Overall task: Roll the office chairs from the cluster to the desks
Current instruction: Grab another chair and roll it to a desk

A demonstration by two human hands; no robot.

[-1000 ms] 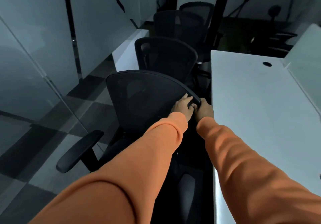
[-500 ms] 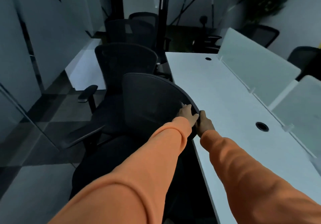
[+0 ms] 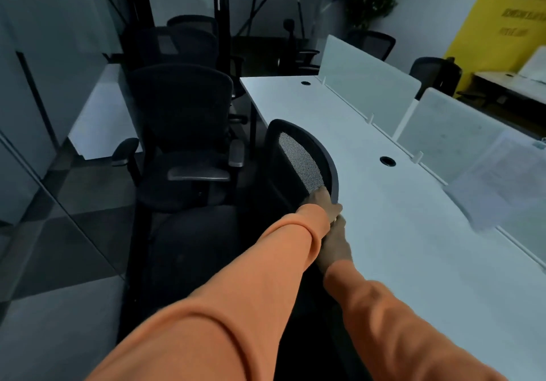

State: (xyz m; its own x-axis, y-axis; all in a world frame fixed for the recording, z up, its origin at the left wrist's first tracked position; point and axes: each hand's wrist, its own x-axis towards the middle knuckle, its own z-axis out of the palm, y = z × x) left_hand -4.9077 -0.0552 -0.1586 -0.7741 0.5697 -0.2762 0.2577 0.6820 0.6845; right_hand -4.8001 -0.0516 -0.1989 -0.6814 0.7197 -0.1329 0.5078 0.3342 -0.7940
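Observation:
A black mesh-backed office chair (image 3: 298, 162) stands edge-on against the left side of the long white desk (image 3: 399, 232). My left hand (image 3: 323, 201) grips the near end of its curved backrest rim, the orange sleeve covering most of the hand. Just below it, my right hand (image 3: 335, 243) holds the same rim from the desk side; its fingers are partly hidden behind the left cuff. The chair's seat lies in dark shadow under my arms.
Another black chair with armrests (image 3: 183, 144) stands just left of the held one, with more chairs (image 3: 177, 43) behind it. A glass wall (image 3: 35, 114) runs along the left. White divider panels (image 3: 369, 85) and papers (image 3: 499, 179) sit on the desk's right side.
The held chair has swung round so its backrest now shows edge-on against the desk. My view turned right, and my right hand slid lower beneath the left.

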